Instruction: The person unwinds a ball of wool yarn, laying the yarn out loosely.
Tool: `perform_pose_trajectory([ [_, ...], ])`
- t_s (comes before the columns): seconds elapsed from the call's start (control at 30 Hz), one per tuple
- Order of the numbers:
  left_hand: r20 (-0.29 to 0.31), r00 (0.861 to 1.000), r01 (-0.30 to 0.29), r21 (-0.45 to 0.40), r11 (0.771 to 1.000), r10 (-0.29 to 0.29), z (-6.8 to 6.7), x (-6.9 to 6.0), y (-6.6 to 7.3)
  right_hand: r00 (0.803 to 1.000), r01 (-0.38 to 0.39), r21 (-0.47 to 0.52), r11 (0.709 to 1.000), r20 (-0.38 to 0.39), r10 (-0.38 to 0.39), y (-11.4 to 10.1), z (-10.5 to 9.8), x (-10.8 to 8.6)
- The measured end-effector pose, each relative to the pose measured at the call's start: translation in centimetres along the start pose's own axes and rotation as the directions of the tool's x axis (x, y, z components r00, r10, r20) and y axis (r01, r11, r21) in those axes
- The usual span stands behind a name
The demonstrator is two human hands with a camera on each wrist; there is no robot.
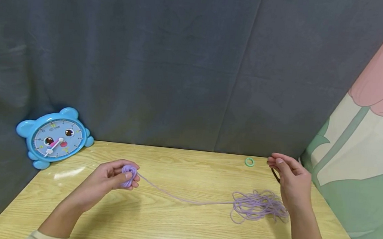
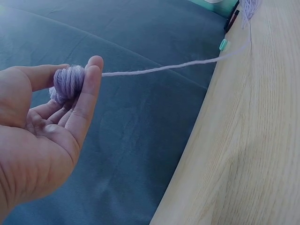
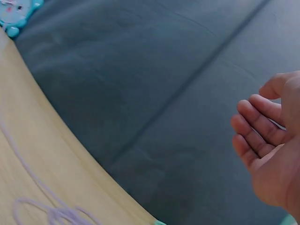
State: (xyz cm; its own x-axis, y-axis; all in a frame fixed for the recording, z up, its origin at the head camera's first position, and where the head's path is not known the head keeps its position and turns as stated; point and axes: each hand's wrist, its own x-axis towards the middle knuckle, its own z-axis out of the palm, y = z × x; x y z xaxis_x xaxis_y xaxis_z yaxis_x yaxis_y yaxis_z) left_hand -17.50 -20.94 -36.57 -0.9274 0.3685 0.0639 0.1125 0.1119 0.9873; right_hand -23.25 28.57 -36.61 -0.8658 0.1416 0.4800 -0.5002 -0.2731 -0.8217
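A small wound ball of purple yarn (image 1: 128, 175) is pinched between the thumb and fingers of my left hand (image 1: 109, 178), raised above the table's left half. In the left wrist view, the ball (image 2: 69, 83) shows its wrapped strands. One strand (image 1: 185, 200) runs from it to a loose, tangled heap of purple yarn (image 1: 255, 207) on the right. Just above and beside that heap is my right hand (image 1: 293, 180), its fingers loosely bent. Nothing shows between those fingers (image 3: 255, 123) in the right wrist view.
A blue animal-shaped clock (image 1: 58, 139) leans at the table's back left. Near the back edge lies a green ring (image 1: 249, 162). A dark, thin object (image 1: 275, 175) is partly hidden behind my right hand. Dark fabric (image 1: 168, 65) hangs behind the wooden table (image 1: 182, 231).
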Motion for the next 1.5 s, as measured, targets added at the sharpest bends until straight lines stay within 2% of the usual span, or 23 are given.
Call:
perform_pose_trajectory([
  [0.17,0.007,1.000,-0.010,-0.021,1.000,0.011,0.0,-0.1,-0.3,0.995,-0.038,-0.042,0.998,0.095,0.042,1.5,3.1,-0.2],
  [0.4,0.000,1.000,-0.017,-0.021,1.000,0.017,0.0,-0.2,-0.6,0.963,-0.115,-0.157,0.981,0.223,0.149,3.4,7.5,-1.0],
  [0.57,0.017,1.000,-0.016,-0.022,1.000,0.016,-0.1,-0.2,-0.6,0.945,-0.154,-0.183,0.971,0.261,0.199,4.3,10.5,-1.7],
  [0.77,0.020,1.000,-0.019,-0.020,1.000,0.019,0.0,-0.2,-0.6,0.929,-0.166,-0.187,0.968,0.300,0.218,5.4,13.5,-2.6],
  [1.07,0.025,1.000,-0.011,-0.011,1.000,0.011,0.0,-0.1,-0.5,0.883,-0.231,-0.164,0.959,0.378,0.278,6.9,17.1,-4.1],
  [1.4,0.019,1.000,-0.019,-0.002,1.000,0.019,0.2,0.1,-0.2,0.842,-0.270,-0.161,0.949,0.439,0.314,8.4,20.4,-5.6],
  [1.5,0.017,1.000,-0.021,0.005,1.000,0.021,0.2,0.1,-0.1,0.821,-0.298,-0.180,0.937,0.453,0.348,8.9,21.2,-6.2],
])
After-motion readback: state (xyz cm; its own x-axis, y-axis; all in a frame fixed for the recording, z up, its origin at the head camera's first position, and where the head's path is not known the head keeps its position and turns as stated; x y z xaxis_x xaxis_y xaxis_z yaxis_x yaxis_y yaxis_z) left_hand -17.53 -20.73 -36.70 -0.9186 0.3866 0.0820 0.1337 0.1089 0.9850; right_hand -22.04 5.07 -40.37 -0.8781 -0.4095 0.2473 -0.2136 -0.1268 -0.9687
